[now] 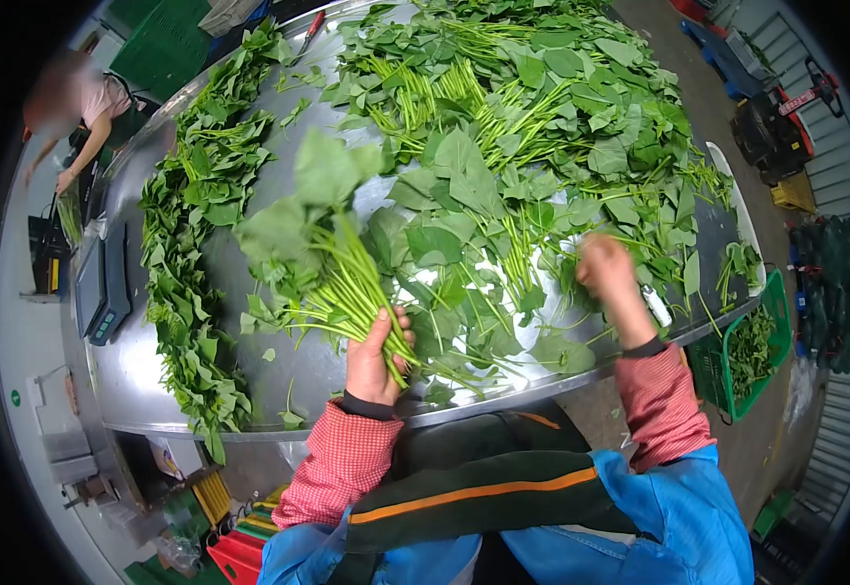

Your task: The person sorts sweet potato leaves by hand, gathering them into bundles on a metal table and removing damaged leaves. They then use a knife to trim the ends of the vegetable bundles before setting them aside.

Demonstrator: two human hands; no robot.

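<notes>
My left hand [376,363] is wrapped round the lower stems of a bunch of leafy greens [352,273], held tilted above the metal table [131,375] with its broad leaves pointing up and away. Over the loose greens to the right is my right hand [608,268], smeared by motion. Its fingers look curled together, and whatever they may hold cannot be made out. Loose leafy stems [513,244] lie between the two hands. Beyond them spreads a large pile of the same greens [503,107]. A small white object [657,306] lies by my right wrist.
A long row of greens [191,253] runs along the table's left side, with a scale [103,292] beyond it. A red-handled tool [313,29] lies at the far edge. Another person [98,107] works at left. A green crate [778,317] with greens stands right.
</notes>
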